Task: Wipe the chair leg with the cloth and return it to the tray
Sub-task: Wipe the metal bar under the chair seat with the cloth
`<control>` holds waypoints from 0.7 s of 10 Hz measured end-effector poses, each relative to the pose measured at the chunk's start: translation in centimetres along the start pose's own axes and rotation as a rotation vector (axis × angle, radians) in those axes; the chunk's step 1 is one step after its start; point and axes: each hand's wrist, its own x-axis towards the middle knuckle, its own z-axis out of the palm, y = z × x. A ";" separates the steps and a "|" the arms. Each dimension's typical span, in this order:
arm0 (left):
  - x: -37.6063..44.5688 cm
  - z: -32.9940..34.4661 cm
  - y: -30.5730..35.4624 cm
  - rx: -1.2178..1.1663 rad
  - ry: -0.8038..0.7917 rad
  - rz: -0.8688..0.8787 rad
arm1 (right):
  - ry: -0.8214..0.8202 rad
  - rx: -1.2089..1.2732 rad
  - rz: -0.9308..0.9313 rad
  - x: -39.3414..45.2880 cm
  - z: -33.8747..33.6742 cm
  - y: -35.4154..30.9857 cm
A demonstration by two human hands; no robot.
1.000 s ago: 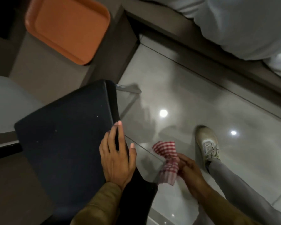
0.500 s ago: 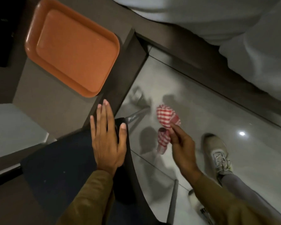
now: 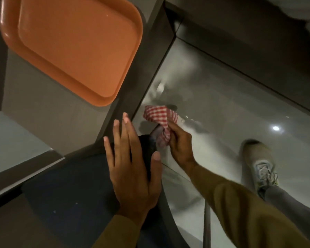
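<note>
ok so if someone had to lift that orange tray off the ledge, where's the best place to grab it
Grip the orange tray by its raised rim at the rounded corner nearest the hands. That corner juts past the edge of the grey ledge, so fingers can likely slip under the rim from below while a thumb clamps on top. The tray lies flat with nothing on it.

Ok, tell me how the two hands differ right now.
The left hand lies flat and open, fingers spread, on the dark chair seat; the right hand is closed, pinching the red checked cloth. The left hand holds nothing and rests on the chair, while the right hand is off the seat's edge, above the glossy floor. Both come out of brown sleeves.
</note>
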 end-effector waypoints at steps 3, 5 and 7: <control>0.1 -0.6 0.4 -0.032 -0.011 0.006 | -0.040 -0.030 -0.021 -3.0 -1.5 -3.8; 0.2 -0.5 0.3 -0.016 -0.019 -0.005 | -0.040 0.127 -0.124 -5.8 -0.7 -2.7; 0.0 -0.3 0.4 -0.035 0.005 -0.003 | -0.105 0.006 0.115 3.5 -0.3 1.0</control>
